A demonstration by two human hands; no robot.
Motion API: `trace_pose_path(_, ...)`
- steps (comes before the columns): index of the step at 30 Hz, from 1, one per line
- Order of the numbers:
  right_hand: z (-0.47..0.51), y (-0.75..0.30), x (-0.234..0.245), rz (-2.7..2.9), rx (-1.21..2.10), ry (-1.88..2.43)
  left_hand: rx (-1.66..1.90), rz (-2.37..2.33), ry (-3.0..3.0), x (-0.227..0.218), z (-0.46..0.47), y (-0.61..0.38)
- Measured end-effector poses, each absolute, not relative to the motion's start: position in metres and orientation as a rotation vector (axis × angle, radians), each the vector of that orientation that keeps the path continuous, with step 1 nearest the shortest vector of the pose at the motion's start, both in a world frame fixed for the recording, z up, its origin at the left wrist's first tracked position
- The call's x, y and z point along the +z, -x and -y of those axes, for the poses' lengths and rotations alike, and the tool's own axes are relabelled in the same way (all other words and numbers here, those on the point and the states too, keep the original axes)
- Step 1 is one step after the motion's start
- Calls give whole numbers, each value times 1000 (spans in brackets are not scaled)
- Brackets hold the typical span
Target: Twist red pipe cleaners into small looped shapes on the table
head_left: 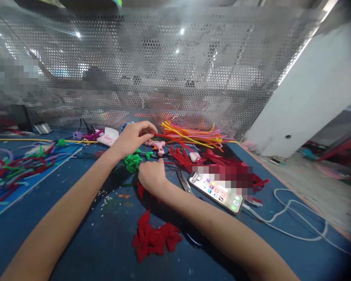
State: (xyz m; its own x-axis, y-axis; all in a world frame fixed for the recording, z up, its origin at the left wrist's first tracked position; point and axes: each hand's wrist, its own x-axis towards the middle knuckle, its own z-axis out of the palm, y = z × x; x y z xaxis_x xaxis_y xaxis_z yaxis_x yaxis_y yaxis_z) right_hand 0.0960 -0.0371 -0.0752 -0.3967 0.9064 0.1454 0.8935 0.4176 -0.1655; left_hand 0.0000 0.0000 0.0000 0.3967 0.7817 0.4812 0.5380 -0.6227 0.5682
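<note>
While curling left hand (136,136) near red stems (179,154) mid-frame, clenched right hand (152,176). Couldn't tell either's grip. Likely needed gentle single pulls.

The right hand (152,176) hides its own fingertips from view.

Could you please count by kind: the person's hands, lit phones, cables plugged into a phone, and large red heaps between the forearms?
Left hand and right hand: 2
Lit phone: 1
Plugged cable: 1
Large red heap: 1
Total: 5
</note>
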Motion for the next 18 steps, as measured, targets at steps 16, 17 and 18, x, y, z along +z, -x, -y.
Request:
trace_pose_path(16,-24,-145,-44,1226,1172,706,1013,-1216,-2151,-8,-10,5)
trace_pose_path(17,-26,-147,-44,1199,1143,721,1024,-1240,-2145,-8,-11,6)
trace_pose_path(18,-27,-149,-44,1171,1114,738,1039,-1258,-2137,-7,-11,7)
